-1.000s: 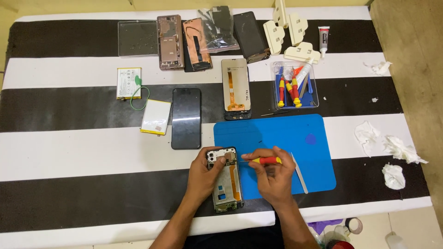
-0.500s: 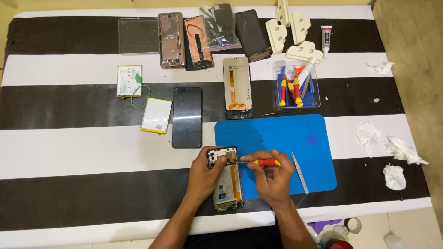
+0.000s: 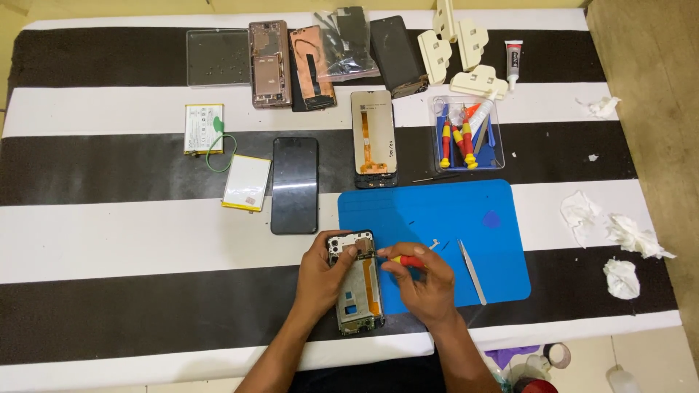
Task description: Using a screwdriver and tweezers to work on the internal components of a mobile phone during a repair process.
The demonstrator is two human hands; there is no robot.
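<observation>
Left hand (image 3: 320, 273) grips opened phone (image 3: 356, 284); right hand (image 3: 421, 280) pinches screwdriver (image 3: 405, 260). Clear tray (image 3: 466, 134) holds, seemingly, more screwdrivers.

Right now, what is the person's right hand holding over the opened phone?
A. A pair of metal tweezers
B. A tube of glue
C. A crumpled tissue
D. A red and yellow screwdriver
D. The right hand pinches a red and yellow screwdriver with its tip at the top of the opened phone, which the left hand steadies; the tweezers lie untouched on the blue mat.
</observation>
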